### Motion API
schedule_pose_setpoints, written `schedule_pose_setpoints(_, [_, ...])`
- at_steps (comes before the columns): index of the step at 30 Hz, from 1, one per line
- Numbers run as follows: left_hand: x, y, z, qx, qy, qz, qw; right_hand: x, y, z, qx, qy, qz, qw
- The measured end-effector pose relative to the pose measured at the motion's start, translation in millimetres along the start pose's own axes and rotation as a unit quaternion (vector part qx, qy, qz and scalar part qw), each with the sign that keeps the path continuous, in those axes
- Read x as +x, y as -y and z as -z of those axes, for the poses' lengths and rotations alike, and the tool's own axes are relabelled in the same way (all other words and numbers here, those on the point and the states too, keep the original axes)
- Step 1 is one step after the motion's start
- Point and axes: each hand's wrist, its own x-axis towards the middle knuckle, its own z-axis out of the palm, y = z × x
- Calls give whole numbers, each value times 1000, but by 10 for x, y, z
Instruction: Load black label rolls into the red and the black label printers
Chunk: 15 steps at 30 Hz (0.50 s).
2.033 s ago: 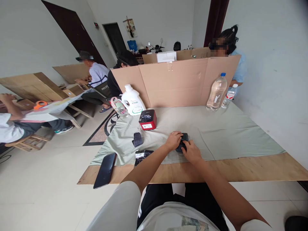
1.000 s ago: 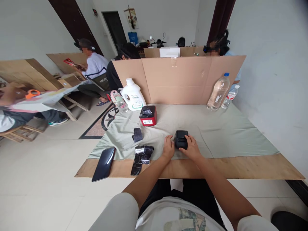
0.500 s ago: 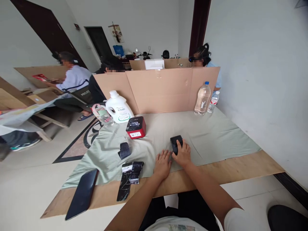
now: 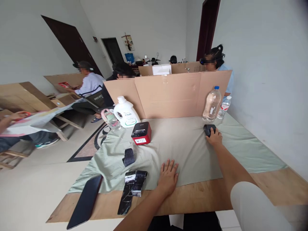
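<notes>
My right hand (image 4: 214, 137) is stretched far out to the right and grips a small black device (image 4: 208, 129) that rests on the pale green cloth (image 4: 192, 150), just in front of a large clear water bottle (image 4: 211, 104). My left hand (image 4: 167, 177) lies flat with fingers spread on the cloth's near edge, holding nothing. Left of it sit crumpled black wrapping (image 4: 132, 189) and a small black piece (image 4: 128, 157). A red and black label printer (image 4: 141, 133) stands further back.
A black phone (image 4: 85, 201) lies at the wooden table's (image 4: 197, 199) left front corner. A white jug (image 4: 126, 113) and pink-lidded cup (image 4: 110, 119) stand back left, a small bottle (image 4: 223, 107) back right. A cardboard screen (image 4: 168, 93) closes the far side; other people sit beyond.
My right hand has carried the black device from the near middle of the cloth out to the far right by the water bottle. My left hand has let go and flattened on the cloth.
</notes>
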Motion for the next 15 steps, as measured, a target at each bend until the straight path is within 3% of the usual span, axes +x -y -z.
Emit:
schedule_pose_setpoints(3, [129,221,125,-126,-54,12,990,-74,173,-22,-9,-55,-4,998])
schedule_pose_setpoints(6, [417,688,557,-195,-211,77,955,-225,626,-64,19,-67,88,994])
schedule_pose_setpoints(8, [626,1071,961,-180,-330,143,915,-374,1089,-101,71,-1,182,981])
schedule_pose_setpoints(10, [810,1422,1345,-184,-406,222,867,-568,1639,-147,150,81,255,952])
schedule_pose_setpoints(12, [962,1683,1624,-233,-417,283,832,-787,2206,-201,235,159,285,916])
schedule_pose_setpoints(15, [1140,1877,1804,-357,-382,328,787,-1089,2927,-284,373,263,257,852])
